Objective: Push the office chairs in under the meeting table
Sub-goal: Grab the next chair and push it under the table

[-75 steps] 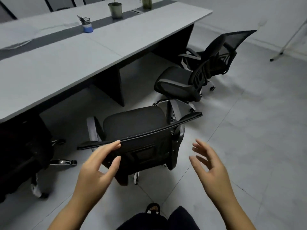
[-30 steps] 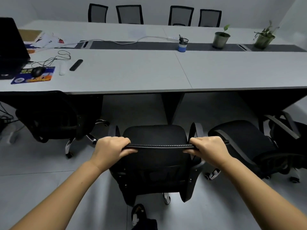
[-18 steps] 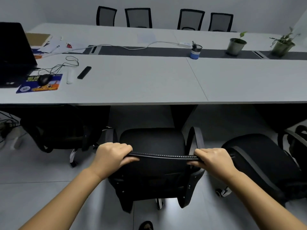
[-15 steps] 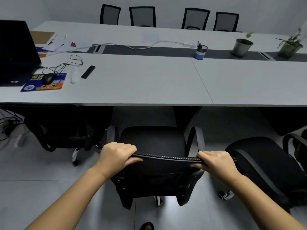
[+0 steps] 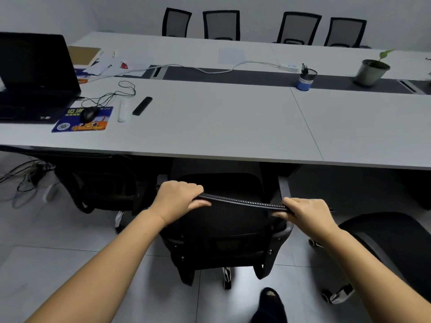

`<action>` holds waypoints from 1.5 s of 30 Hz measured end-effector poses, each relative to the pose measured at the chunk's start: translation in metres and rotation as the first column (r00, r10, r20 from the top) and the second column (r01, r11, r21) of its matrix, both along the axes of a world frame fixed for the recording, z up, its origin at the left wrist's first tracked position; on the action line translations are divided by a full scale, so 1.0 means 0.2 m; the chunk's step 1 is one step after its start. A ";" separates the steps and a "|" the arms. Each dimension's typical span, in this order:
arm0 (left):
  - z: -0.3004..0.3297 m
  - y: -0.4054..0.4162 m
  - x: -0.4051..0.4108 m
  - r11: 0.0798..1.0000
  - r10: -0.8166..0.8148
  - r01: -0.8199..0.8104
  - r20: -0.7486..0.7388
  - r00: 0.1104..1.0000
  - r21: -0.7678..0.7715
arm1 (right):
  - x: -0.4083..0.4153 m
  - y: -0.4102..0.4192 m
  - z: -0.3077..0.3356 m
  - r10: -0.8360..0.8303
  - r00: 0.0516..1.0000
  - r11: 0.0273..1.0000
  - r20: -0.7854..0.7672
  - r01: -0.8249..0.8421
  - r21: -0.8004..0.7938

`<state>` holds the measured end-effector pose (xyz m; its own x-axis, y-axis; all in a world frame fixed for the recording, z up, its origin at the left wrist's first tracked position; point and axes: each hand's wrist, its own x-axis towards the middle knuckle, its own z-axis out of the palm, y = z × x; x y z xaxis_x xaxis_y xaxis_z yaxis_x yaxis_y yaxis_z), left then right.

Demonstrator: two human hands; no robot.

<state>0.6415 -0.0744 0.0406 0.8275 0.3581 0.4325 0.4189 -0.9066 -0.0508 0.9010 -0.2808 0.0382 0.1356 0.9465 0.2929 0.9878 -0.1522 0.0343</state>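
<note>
chair: mesh office chair [image 5: 224, 229], seat partly under worktop [image 5: 210, 127] | grip: left hand [image 5: 177, 199], right hand [image 5: 305, 212], fingers clamped on backrest top rim | handling: likely rolls easily on castors, stiff frame

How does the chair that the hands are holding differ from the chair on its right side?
The held chair is gripped at its back's top edge by the left hand and right hand; the right chair is untouched. The held chair's seat front reaches under the table edge; the right chair stands clear of it. The held chair squarely faces the table; the right chair looks turned. Both are black, on casters.
</note>
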 end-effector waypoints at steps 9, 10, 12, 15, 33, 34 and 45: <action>0.02 0.22 0.21 0.995 0.096 -0.097 -0.035 0.995 -0.032 | 0.29 0.34 -0.02 0.038 0.999 0.998 -0.028 -0.039 -0.039; 0.02 0.25 0.24 0.994 0.103 -0.104 -0.039 0.994 -0.026 | 0.33 0.39 -0.02 0.048 0.999 0.998 -0.026 -0.049 -0.036; 0.01 0.30 0.30 0.994 0.106 -0.107 -0.030 0.994 -0.029 | 0.41 0.47 -0.02 0.067 0.997 0.997 -0.031 -0.068 -0.041; 0.00 0.37 0.39 0.991 0.136 -0.136 -0.022 0.990 -0.011 | 0.52 0.57 -0.03 0.103 0.993 0.994 -0.050 -0.104 -0.028; -0.04 0.66 0.66 0.994 0.088 -0.089 -0.016 0.996 -0.057 | 0.73 0.79 -0.05 0.078 0.997 0.996 0.010 -0.078 -0.038; -0.03 0.66 0.66 0.994 0.090 -0.092 -0.022 0.996 -0.056 | 0.73 0.79 -0.05 0.077 0.997 0.996 0.010 -0.076 -0.038; 0.07 0.59 0.62 0.915 0.049 -0.179 -0.341 0.939 -0.361 | 0.63 0.71 0.09 -0.010 0.967 0.972 -0.253 -0.050 -0.228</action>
<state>0.7646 0.0444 0.0550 0.8402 0.5410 -0.0365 0.5403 -0.8297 0.1404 1.0279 -0.1380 0.0560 0.1567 0.9873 0.0256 0.9717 -0.1494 -0.1831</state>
